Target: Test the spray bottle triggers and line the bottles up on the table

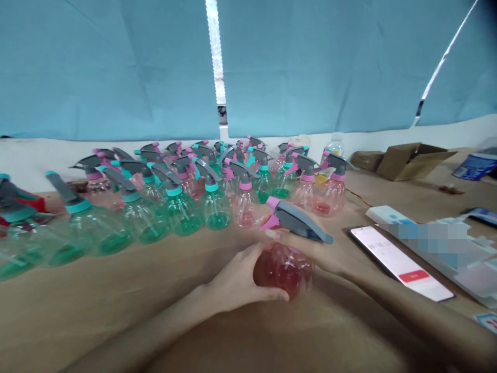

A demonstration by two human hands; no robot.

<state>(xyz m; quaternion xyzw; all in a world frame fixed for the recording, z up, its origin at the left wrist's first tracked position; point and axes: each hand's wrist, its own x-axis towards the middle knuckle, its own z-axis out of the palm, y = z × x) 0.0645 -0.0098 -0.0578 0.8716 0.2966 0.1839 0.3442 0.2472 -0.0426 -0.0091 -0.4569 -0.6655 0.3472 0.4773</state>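
Note:
A clear pink spray bottle (289, 272) with a grey and pink spray head (297, 220) is at the front middle of the table. My left hand (243, 277) is wrapped around the left side of its round body, thumb low on the front. Just under the spray head, my right hand (305, 247) closes on the neck, its fingers reaching past the pink collar and partly hidden. The lever of the head points to the right.
Rows of spray bottles stand behind, green ones (185, 217) in front and pink ones (246, 207) among them. On the right lie a lit phone (404, 264), a white box (388, 215), an open cardboard box (406, 163) and a blue-labelled container (477, 165). A blue curtain (310, 62) hangs behind.

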